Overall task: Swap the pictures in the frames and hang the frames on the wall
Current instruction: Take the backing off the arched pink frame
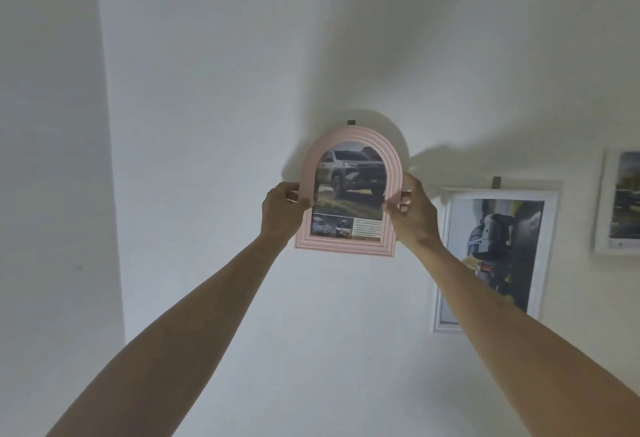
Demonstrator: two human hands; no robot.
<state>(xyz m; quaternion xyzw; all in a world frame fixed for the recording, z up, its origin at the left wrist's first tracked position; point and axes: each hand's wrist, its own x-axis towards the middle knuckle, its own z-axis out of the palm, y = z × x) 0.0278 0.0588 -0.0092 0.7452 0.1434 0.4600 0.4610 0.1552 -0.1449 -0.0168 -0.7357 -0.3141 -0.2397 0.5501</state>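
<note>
Our left hand (282, 209) pinches the left edge of the pink arched frame (348, 190), thumb on the front and fingers curled behind, and we hold the frame up against the wall (207, 125) just under a small dark hook (351, 122). The car picture (349, 190) is already inside it. Our right hand (412, 209) grips the right edge the same way, thumb lying over the picture's lower corner.

The frame's top sits just below the hook, and we cannot see its hanger from here. The main risk, as we judge it, is letting go before the hanger has caught, so that the frame slides down the wall. It already leans slightly, so it could settle crooked.

Further right hang a white frame (498, 256) and, at the wall's right edge, another white frame (620, 201); a wide swing of our right elbow could knock the nearer one.
</note>
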